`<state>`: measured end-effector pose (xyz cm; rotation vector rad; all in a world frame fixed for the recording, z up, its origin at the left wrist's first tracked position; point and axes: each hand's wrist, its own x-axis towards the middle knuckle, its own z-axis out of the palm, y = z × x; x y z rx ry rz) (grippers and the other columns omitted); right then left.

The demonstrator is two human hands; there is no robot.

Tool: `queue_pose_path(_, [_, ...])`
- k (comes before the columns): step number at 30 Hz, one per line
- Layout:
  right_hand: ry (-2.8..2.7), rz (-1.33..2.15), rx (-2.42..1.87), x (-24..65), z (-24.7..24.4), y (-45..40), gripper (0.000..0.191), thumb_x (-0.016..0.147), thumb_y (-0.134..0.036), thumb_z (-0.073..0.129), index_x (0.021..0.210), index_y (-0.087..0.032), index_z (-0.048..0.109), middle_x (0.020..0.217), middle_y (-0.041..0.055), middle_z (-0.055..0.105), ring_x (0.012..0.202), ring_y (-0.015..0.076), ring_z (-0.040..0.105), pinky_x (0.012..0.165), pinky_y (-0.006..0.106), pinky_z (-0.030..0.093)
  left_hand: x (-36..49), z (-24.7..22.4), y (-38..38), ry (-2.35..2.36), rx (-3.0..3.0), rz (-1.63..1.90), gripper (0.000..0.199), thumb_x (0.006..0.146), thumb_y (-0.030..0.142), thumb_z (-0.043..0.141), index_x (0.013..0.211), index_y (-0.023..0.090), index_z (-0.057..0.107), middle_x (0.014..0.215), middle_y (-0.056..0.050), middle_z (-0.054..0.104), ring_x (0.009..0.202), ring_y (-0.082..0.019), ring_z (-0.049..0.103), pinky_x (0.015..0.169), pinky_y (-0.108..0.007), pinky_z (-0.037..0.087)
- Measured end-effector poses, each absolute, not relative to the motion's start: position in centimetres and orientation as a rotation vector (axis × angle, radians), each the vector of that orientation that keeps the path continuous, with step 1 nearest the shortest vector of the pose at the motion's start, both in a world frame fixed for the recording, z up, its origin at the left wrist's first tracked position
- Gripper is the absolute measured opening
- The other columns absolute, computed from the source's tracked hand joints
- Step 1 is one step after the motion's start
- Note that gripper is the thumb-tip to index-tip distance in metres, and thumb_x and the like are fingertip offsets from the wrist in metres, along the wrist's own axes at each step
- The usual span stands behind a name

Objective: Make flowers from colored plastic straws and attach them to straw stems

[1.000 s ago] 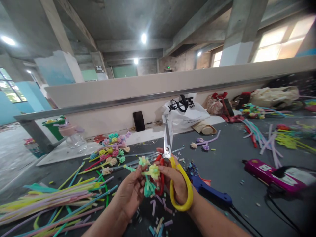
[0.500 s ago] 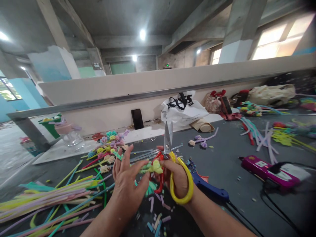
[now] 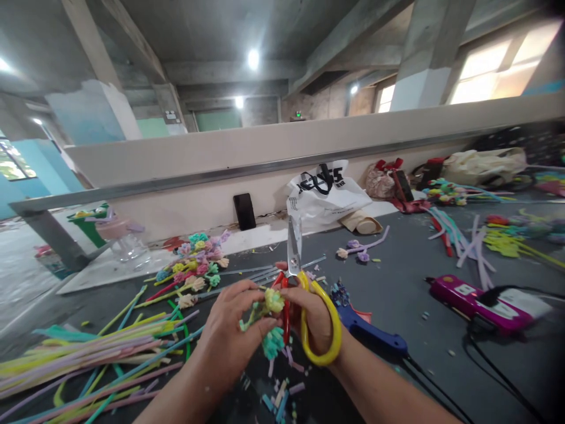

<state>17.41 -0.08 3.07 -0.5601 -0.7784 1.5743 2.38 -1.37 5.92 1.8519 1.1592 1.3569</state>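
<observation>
In the head view, my left hand point(image 3: 233, 327) is closed around a small yellow-green fuzzy flower point(image 3: 274, 300), its fingertips and thumb on the petals and stem. A teal fuzzy piece point(image 3: 273, 343) shows just below the thumb. My right hand point(image 3: 314, 312) has scissors with a yellow handle point(image 3: 334, 330) hooked on it, their blades point(image 3: 294, 244) pointing up and away. Its fingers also reach the flower's right side, beside a red handle part point(image 3: 286, 318). Hidden behind the hands is the flower's lower stem.
Pastel fuzzy stems point(image 3: 110, 353) lie at left, with finished flowers point(image 3: 198, 265) behind them. A blue glue gun point(image 3: 375, 335) and a purple corded tool point(image 3: 481, 303) lie at right. A phone point(image 3: 245, 212) and a white bag point(image 3: 331, 197) stand at the back.
My left hand's fingers, spread before, have closed in around the yellow-green flower. The flower has shifted slightly left, and the scissors have moved a little left with my right hand.
</observation>
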Motion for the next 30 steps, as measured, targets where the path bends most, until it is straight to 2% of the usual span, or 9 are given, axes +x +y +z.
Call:
queue_pose_path(3, [-0.822, 1.592, -0.532, 17.3, 3.0, -0.1, 0.049, 0.071, -0.017, 0.061, 0.117, -0.026, 0.044, 0.075, -0.0017, 0.061, 0.051, 0.0123, 0.058, 0.045, 0.023, 0.048, 2.4, 5.8, -0.9, 1.174, 1.827, 1.282, 0.009, 0.054, 0.021, 0.078, 0.059, 0.024, 0.07, 0.098, -0.007, 0.061, 0.101, -0.026, 0.051, 0.097, -0.04, 0.033])
queue_pose_path(6, [-0.868, 1.624, -0.483, 17.5, 3.5, -0.3, 0.045, 0.075, -0.018, 0.057, 0.118, -0.024, 0.044, 0.074, -0.001, 0.061, 0.052, 0.0123, 0.058, 0.05, 0.025, 0.049, 1.9, 6.1, -0.4, 1.062, 1.711, 1.191, 0.004, 0.06, 0.02, 0.074, 0.063, 0.02, 0.072, 0.103, -0.008, 0.059, 0.104, -0.025, 0.051, 0.092, -0.034, 0.039])
queue_pose_path(10, [-1.027, 1.529, -0.533, 18.0, 4.3, -0.6, 0.038, 0.078, -0.021, 0.05, 0.117, -0.021, 0.046, 0.07, -0.0009, 0.057, 0.047, 0.0095, 0.051, 0.044, 0.021, 0.043, 1.3, 6.6, 0.0, 0.907, 1.284, 1.217, 0.027, 0.059, 0.016, 0.075, 0.085, 0.019, 0.072, 0.098, -0.007, 0.065, 0.091, -0.022, 0.058, 0.074, -0.027, 0.047])
queue_pose_path(14, [-1.402, 0.96, -0.848, 18.4, 4.1, -0.4, 0.039, 0.073, -0.016, 0.052, 0.111, -0.023, 0.052, 0.067, -0.0031, 0.053, 0.049, 0.009, 0.047, 0.045, 0.019, 0.041, 0.6, 7.2, 0.2, 0.856, 1.028, 1.248, 0.042, 0.054, 0.014, 0.078, 0.094, 0.016, 0.069, 0.089, -0.008, 0.069, 0.078, -0.019, 0.061, 0.059, -0.022, 0.047])
queue_pose_path(17, [-1.735, 0.518, -0.92, 18.7, 3.4, -0.1, 0.047, 0.067, -0.008, 0.051, 0.111, -0.024, 0.054, 0.084, 0.0016, 0.06, 0.072, 0.0157, 0.057, 0.067, 0.026, 0.048, 0.0, 7.7, 0.5, 0.821, 1.087, 1.327, 0.039, 0.058, 0.015, 0.076, 0.096, 0.017, 0.068, 0.094, -0.007, 0.068, 0.083, -0.019, 0.061, 0.063, -0.021, 0.047])
queue_pose_path(20, [-1.899, 0.36, -0.975, 19.1, 2.8, -0.1, 0.059, 0.064, -0.004, 0.048, 0.118, -0.026, 0.048, 0.102, 0.0046, 0.06, 0.093, 0.0203, 0.057, 0.082, 0.031, 0.045, -0.6, 8.2, 0.8, 0.831, 1.229, 1.482, 0.028, 0.064, 0.017, 0.072, 0.092, 0.019, 0.069, 0.102, -0.006, 0.064, 0.093, -0.019, 0.058, 0.072, -0.022, 0.047])
queue_pose_path(25, [-1.964, 0.225, -1.139, 19.1, 2.1, -0.5, 0.063, 0.064, -0.007, 0.049, 0.123, -0.027, 0.043, 0.114, 0.0089, 0.055, 0.1, 0.0241, 0.056, 0.079, 0.034, 0.048, -0.9, 9.0, 0.5, 0.926, 1.582, 1.683, 0.007, 0.068, 0.017, 0.068, 0.075, 0.018, 0.071, 0.116, -0.007, 0.055, 0.118, -0.022, 0.042, 0.099, -0.025, 0.032])
queue_pose_path(28, [-1.953, 0.188, -1.181, 18.7, 2.1, -0.5, 0.065, 0.062, -0.007, 0.049, 0.123, -0.029, 0.042, 0.113, 0.0092, 0.054, 0.099, 0.0254, 0.056, 0.077, 0.036, 0.049, -0.5, 8.7, 0.0, 0.938, 1.594, 1.721, 0.009, 0.072, 0.019, 0.066, 0.079, 0.021, 0.07, 0.12, -0.005, 0.051, 0.117, -0.022, 0.042, 0.1, -0.027, 0.03])
queue_pose_path(30, [-1.933, 0.186, -1.186, 18.3, 2.3, -0.5, 0.068, 0.06, -0.006, 0.05, 0.123, -0.03, 0.041, 0.11, 0.0083, 0.055, 0.096, 0.0254, 0.057, 0.078, 0.038, 0.048, -0.1, 8.2, -0.4, 0.928, 1.52, 1.725, 0.013, 0.074, 0.02, 0.064, 0.086, 0.024, 0.068, 0.122, -0.004, 0.049, 0.11, -0.021, 0.049, 0.097, -0.03, 0.034])
